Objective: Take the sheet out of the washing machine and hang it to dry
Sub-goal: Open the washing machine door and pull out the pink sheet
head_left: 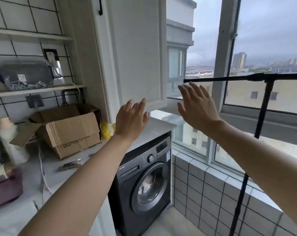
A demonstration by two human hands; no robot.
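Observation:
A dark grey front-loading washing machine (144,181) stands under the white counter, its round door closed. Pale laundry, probably the sheet (147,182), shows through the door glass. A black drying rack (263,79) rises at the right, its horizontal bar reaching left toward the window. My left hand (130,120) is stretched out in the air above the machine, fingers straight, holding nothing. My right hand (197,106) is raised just below the bar's left tip, fingers spread and empty.
A white wall cabinet (137,53) hangs above the machine. The counter (59,176) at the left carries an open cardboard box (67,132), pliers, a cord and a purple container. Windows and a tiled low wall (204,188) close off the right side.

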